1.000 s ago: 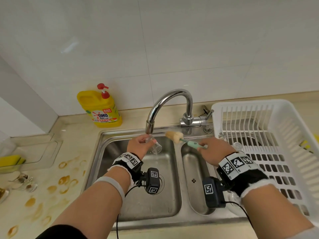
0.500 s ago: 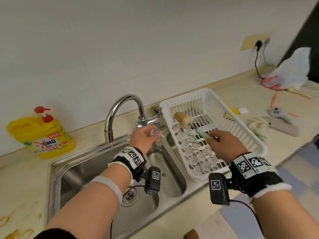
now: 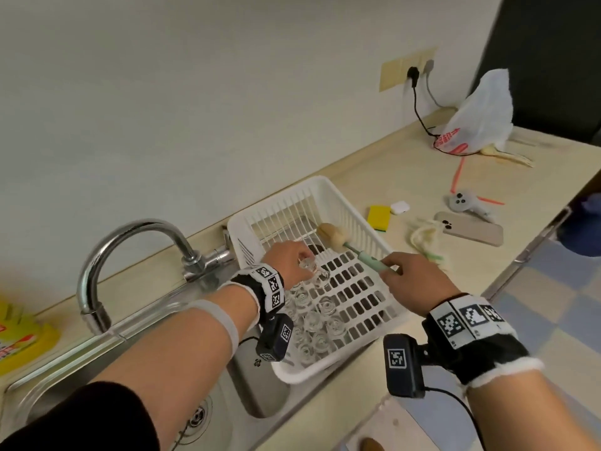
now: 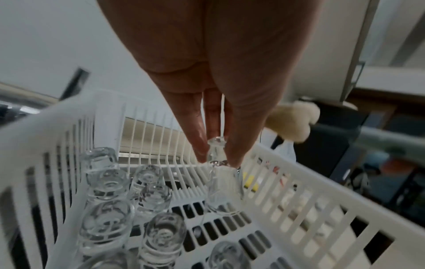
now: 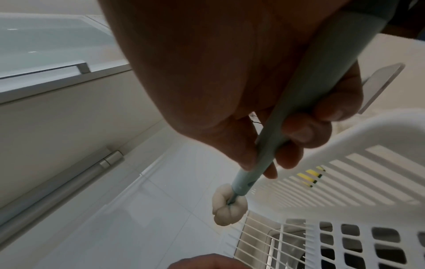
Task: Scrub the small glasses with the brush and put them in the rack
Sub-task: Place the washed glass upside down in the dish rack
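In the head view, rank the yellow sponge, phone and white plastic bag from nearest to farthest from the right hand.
From the right hand:
1. yellow sponge, just beyond the rack's far side.
2. phone, farther right on the counter.
3. white plastic bag, by the wall at the counter's far end.

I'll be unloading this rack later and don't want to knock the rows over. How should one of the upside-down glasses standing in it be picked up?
Pinch the narrow base that points up, coming straight down from above, as the left hand does with the glass it holds. The small glasses in the rack stand close together, so their sides leave fingers little room.
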Available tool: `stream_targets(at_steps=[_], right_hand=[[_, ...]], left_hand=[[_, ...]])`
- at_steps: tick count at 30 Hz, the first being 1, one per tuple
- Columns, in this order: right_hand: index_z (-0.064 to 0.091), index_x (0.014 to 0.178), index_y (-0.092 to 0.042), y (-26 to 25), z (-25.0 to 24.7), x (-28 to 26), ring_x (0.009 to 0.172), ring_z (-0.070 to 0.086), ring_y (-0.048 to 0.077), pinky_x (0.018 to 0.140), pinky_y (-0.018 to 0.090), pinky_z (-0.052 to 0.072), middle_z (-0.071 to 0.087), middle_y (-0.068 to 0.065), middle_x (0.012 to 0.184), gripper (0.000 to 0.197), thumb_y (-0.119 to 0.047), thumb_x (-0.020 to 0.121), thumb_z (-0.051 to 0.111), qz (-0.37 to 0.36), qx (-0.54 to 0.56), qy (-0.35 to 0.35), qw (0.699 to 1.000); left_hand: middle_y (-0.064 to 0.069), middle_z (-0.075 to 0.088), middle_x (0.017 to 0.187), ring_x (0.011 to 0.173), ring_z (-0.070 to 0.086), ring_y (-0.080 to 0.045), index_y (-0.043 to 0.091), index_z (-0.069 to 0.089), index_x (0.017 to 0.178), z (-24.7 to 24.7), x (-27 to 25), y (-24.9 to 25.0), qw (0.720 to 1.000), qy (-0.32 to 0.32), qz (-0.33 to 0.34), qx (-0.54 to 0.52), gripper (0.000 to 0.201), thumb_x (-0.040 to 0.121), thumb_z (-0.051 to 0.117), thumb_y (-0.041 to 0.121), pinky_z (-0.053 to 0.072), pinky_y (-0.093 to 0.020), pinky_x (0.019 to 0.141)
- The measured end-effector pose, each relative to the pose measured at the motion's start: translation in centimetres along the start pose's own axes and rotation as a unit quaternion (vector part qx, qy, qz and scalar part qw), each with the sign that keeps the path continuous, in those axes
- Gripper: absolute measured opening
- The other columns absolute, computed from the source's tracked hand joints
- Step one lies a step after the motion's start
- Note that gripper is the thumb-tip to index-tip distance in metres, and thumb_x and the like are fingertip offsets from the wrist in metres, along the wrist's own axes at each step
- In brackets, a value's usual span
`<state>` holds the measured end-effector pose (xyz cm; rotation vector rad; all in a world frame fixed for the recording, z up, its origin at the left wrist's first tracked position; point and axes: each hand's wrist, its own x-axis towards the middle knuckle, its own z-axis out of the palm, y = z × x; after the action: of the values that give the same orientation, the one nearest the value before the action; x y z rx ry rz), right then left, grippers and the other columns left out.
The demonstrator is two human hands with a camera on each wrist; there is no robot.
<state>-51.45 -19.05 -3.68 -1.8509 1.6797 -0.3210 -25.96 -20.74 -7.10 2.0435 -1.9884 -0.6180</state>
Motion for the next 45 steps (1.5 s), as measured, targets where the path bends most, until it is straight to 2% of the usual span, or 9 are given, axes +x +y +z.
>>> stream_targets(at_steps=[5,10,16,23,29,33,38,41,45], right_hand=[[0.06,0.121,-0.027,2.2,-1.2,5.1,0.076,0.063,0.021,0.066,0.031,0.05,0.061,-0.002,0.091,0.027,-0.033,0.099,0.045,-0.037,-0.007,-0.051,0.998],[0.057,0.125,-0.027,2.3,-1.5,9.1,0.071,0.056,0.015,0.054,0.027,0.035,0.057,-0.003,0.088,0.029,-0.035,0.1,0.043,-0.074,-0.008,-0.093,0.993],[0.057,0.123,-0.027,1.4,-1.2,11.3,0.066,0.056,0.012,0.052,0.027,0.033,0.057,-0.003,0.087,0.027,-0.033,0.1,0.044,-0.105,-0.001,-0.124,0.987],[0.056,0.126,-0.028,-1.4,-0.5,11.2,0.07,0.061,0.017,0.054,0.029,0.037,0.062,-0.004,0.084,0.029,-0.032,0.099,0.044,-0.129,-0.016,-0.144,0.981],[0.059,0.112,-0.025,-7.7,2.5,8.7,0.07,0.062,0.015,0.057,0.028,0.041,0.063,-0.006,0.092,0.022,-0.035,0.099,0.044,-0.232,-0.08,-0.207,0.947],[0.057,0.116,-0.03,-12.0,7.1,5.6,0.078,0.059,0.013,0.064,0.03,0.045,0.062,-0.004,0.111,0.023,-0.038,0.097,0.045,-0.301,-0.119,-0.258,0.91],[0.059,0.104,-0.033,-17.2,13.9,0.0,0.081,0.061,0.016,0.069,0.032,0.045,0.065,-0.005,0.095,0.013,-0.037,0.095,0.049,-0.395,-0.149,-0.312,0.851],[0.057,0.112,-0.029,-20.2,17.7,-3.9,0.08,0.062,0.019,0.072,0.033,0.049,0.063,-0.004,0.092,0.017,-0.032,0.096,0.051,-0.44,-0.164,-0.334,0.817],[0.043,0.118,-0.026,-23.0,22.3,-8.6,0.076,0.06,0.023,0.068,0.033,0.044,0.06,-0.003,0.09,0.019,-0.031,0.1,0.046,-0.475,-0.185,-0.325,0.797]], left_hand=[[0.004,0.063,0.125,0.114,0.06,-0.016,0.026,0.066,0.122,3.4,2.7,1.5,0.994,-0.067,-0.023,0.088,0.036,0.087,0.074,0.024,0.05,-0.033,0.098],[0.001,0.057,0.13,0.12,0.056,-0.02,0.023,0.063,0.124,5.4,3.4,1.7,0.981,-0.132,-0.059,0.131,0.036,0.089,0.071,0.019,0.045,-0.028,0.095],[-0.001,0.058,0.13,0.12,0.054,-0.02,0.021,0.064,0.127,5.4,3.6,2.0,0.978,-0.154,-0.072,0.123,0.037,0.09,0.07,0.021,0.044,-0.031,0.099],[0.003,0.06,0.133,0.12,0.056,-0.016,0.023,0.061,0.133,2.6,1.2,1.0,0.985,-0.136,-0.092,0.046,0.037,0.096,0.063,0.029,0.042,-0.028,0.1],[0.007,0.067,0.112,0.099,0.062,-0.01,0.027,0.068,0.117,-2.4,-7.7,-4.3,0.979,-0.005,-0.203,0.008,0.025,0.096,0.06,0.037,0.05,-0.027,0.093],[0.012,0.068,0.098,0.095,0.065,-0.013,0.032,0.066,0.1,-3.1,-16.9,-8.4,0.947,0.069,-0.313,0.009,0.012,0.094,0.058,0.037,0.052,-0.031,0.091],[0.012,0.068,0.095,0.09,0.064,-0.008,0.028,0.071,0.103,-1.9,-29.4,-11.2,0.872,0.158,-0.462,-0.045,0.015,0.093,0.062,0.033,0.051,-0.025,0.085],[0.007,0.071,0.102,0.097,0.065,-0.013,0.025,0.073,0.102,-0.7,-36.1,-12.5,0.816,0.201,-0.539,-0.064,0.016,0.092,0.06,0.028,0.051,-0.028,0.091],[0.008,0.07,0.097,0.091,0.065,-0.015,0.031,0.07,0.095,0.7,-43.2,-15.7,0.752,0.252,-0.601,-0.097,0.011,0.091,0.06,0.028,0.052,-0.027,0.082]])
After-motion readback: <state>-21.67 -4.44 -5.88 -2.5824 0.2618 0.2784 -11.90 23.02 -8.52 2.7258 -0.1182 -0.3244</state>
